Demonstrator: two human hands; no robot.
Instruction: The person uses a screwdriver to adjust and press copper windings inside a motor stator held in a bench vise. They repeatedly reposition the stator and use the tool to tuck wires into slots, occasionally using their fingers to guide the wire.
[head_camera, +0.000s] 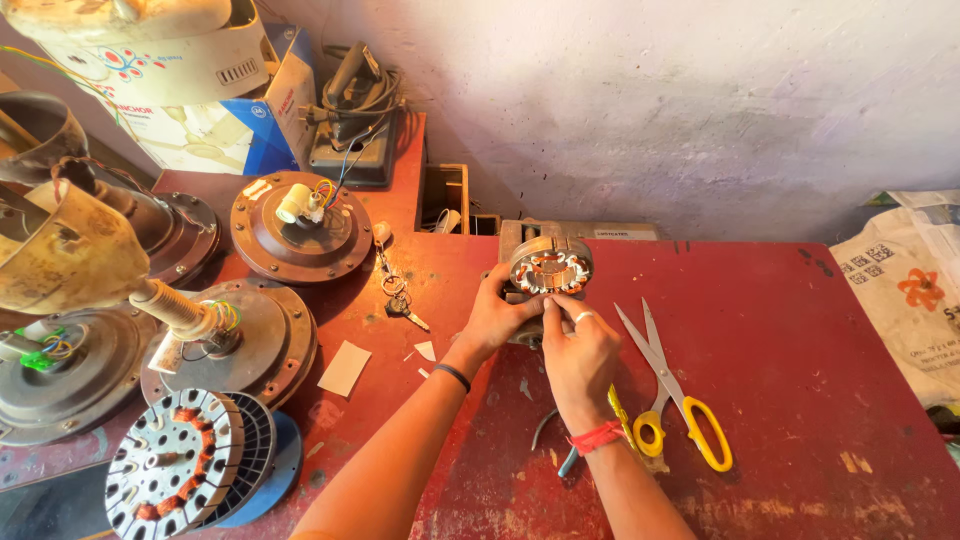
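Left hand (497, 318) wraps the near-left side of the small motor stator (551, 267), fingers curled on its rim, grasping it. Stator sits upright-ish on a grey metal block (520, 240), copper windings facing the camera. Right hand (580, 352) is just right of the left, fingertips (556, 303) pinched at the stator's lower edge; looks like it grips a thin wire or slot paper there, but too small to tell for sure.

Yellow-handled scissors (672, 392) lie just right of the right hand, blades open, on the red table (800, 350). Pliers (560, 440), partly hidden, sit under the right wrist. Keys (398, 300) lie left of the left hand, paper scraps (345, 368) nearer the left forearm. Well left: ceiling-fan motor housings (300, 225) and a larger wound stator (180, 460) on a blue disc.
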